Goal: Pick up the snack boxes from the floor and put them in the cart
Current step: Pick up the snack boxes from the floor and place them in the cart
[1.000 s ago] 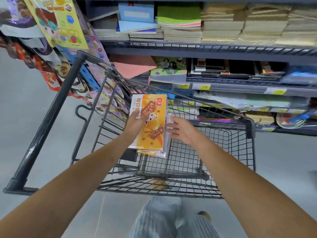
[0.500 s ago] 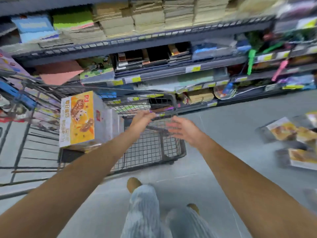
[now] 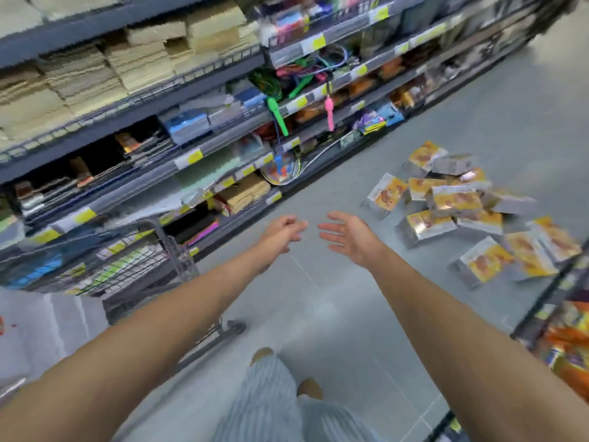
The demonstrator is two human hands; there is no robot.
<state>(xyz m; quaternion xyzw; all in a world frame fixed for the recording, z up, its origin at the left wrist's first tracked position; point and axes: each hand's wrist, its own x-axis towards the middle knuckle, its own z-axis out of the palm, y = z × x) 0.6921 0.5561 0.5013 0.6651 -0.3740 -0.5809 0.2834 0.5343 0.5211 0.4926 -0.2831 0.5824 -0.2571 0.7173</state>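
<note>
Risk, heap: The boxes (image 3: 455, 202) lay tumbled over one another on the floor (image 3: 318, 298), several of them tilted. Pulling one from low in the heap would likely have sent its neighbours sliding.
Risk, wrap: Their faces looked glossy, so I judged that a light one-handed pinch could have slipped. Two hands on the long edges seemed safer.
Risk, reach: Both hands were well apart from the heap, which lay ahead and to the right. It called for a turn and a stoop, and a hurried grab might have closed on a corner only.
Risk, cart: The cart (image 3: 127, 272) stood at the left, close to the left forearm. A swinging elbow could have nudged it away from the drop spot.
Risk, view: The picture was smeared, so the number of boxes could not be told.
Left hand (image 3: 282, 231): Its fingers were loosely curled. It held and touched nothing, over bare floor near the cart's right corner.
Right hand (image 3: 347, 236): It was spread wide with straight fingers and an empty palm. It was near the left hand but apart from it.
Boxes' place: They lay toward the floor's right edge, between the shelves (image 3: 191, 122) and the rack (image 3: 567, 339). Neither hand held one, and whether any lay in the cart could not be told.
</note>
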